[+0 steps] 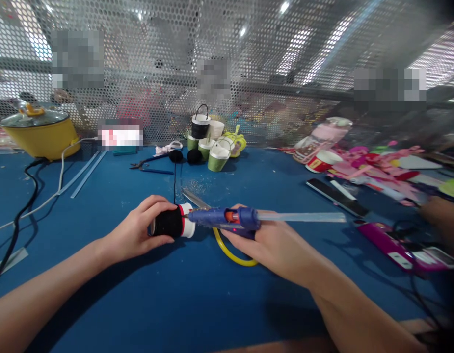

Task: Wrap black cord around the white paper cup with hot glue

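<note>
My left hand [140,228] is closed around a small paper cup [188,226] lying on its side. Black yarn [168,223] wraps most of the cup, with a red band and white rim showing at its right end. A strand of the yarn runs up from it toward a black ball [175,156]. In my right hand [263,242] is a blue hot glue gun [227,218], a clear glue stick poking out of its back. Its nozzle points left and meets the cup near the red band. Scissors [195,198] with a yellow handle lie partly hidden behind the gun.
Green and black wrapped cups [218,158] stand at the back beside yellow yarn [238,142]. Pliers [153,165] lie left of them. A yellow pot [42,132] with cords stands far left. A phone [337,197], a purple device [392,245] and pink pieces [374,166] lie right.
</note>
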The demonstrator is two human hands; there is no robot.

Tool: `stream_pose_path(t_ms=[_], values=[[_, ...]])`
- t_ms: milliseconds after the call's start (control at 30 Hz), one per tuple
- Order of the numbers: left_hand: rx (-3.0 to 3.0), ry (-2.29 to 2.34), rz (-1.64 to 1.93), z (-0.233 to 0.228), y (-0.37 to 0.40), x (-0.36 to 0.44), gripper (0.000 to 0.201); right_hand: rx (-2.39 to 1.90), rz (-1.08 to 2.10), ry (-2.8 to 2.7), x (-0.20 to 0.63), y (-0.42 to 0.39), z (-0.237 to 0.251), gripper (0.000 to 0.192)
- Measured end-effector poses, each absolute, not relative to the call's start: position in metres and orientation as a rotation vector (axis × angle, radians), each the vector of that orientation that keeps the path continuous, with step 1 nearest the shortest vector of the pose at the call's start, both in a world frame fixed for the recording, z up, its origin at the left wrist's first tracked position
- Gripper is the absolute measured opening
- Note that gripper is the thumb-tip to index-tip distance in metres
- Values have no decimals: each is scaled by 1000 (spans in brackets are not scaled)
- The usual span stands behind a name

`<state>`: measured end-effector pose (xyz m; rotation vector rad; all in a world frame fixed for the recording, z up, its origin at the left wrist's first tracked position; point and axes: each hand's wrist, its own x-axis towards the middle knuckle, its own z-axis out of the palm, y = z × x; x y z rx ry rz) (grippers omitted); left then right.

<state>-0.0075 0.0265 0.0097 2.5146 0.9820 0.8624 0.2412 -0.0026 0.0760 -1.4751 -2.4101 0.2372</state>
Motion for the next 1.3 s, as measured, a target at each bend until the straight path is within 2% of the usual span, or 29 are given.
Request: stream_pose_path(t_ms=[633, 1300], values=[[2522, 988, 855, 10, 25, -8, 43, -1348, 273, -2450, 246, -5, 74, 11], [2709, 904, 823, 12, 21, -7, 42, -1476, 206, -2444, 242, 0, 80, 14]])
